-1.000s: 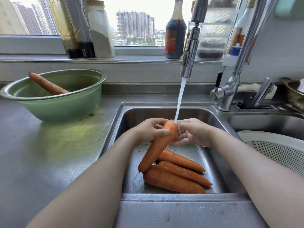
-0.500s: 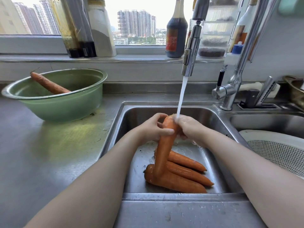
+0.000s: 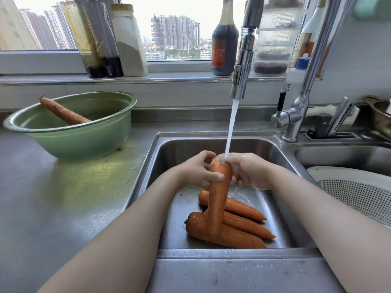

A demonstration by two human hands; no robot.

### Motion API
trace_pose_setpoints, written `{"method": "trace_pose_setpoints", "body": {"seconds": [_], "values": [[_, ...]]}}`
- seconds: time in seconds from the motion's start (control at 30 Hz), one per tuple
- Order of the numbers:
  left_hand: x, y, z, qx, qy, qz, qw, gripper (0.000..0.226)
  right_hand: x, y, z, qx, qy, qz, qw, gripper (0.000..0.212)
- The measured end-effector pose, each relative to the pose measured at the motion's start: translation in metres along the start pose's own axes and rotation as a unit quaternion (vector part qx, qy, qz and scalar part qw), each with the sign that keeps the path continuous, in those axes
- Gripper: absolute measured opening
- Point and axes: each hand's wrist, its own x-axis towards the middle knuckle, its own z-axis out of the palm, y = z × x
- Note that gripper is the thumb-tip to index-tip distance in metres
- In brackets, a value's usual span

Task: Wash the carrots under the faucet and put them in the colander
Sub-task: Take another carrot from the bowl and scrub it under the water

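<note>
Carrot point(image 3: 218, 199) stands nearly upright in the left sink basin point(image 3: 182, 149), its thick top end under the stream of water point(image 3: 231, 125) from the pull-down faucet point(image 3: 243, 66). The left hand point(image 3: 197, 171) wraps that top end from the left, thumb across the front; the right hand point(image 3: 248, 171) closes on it from the right, wet, just where the water lands. Below the grip, the tip points down in front of three more carrots point(image 3: 239, 225) lying on the basin floor. Right of the grip, a white colander point(image 3: 357, 193) sits in the second basin. Far left of the hands, a green bowl point(image 3: 80, 134) on the counter holds one unwashed carrot point(image 3: 63, 112).
</note>
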Motion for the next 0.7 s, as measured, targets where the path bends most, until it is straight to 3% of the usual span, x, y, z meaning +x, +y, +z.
{"method": "trace_pose_setpoints", "body": {"seconds": [0.2, 0.4, 0.57, 0.7], "values": [[0.0002, 0.0011, 0.0036, -0.001, -0.018, -0.001, 1.0, 0.075, -0.0071, 0.0009, -0.0091, 0.04, -0.082, 0.002, 0.996, 0.025], [-0.0029, -0.0032, -0.0036, -0.012, -0.03, 0.019, 0.999, 0.048, -0.0055, 0.0035, -0.0078, 0.05, -0.076, -0.019, 0.996, 0.031], [-0.0051, 0.0016, -0.0016, -0.009, -0.013, 0.037, 0.999, 0.04, 0.0007, 0.0047, -0.0015, 0.037, -0.015, -0.025, 0.999, 0.02], [-0.0055, 0.0039, 0.0017, -0.002, -0.001, 0.048, 0.999, 0.037, -0.0014, -0.0004, -0.0034, 0.046, -0.018, -0.028, 0.998, 0.022]]}}
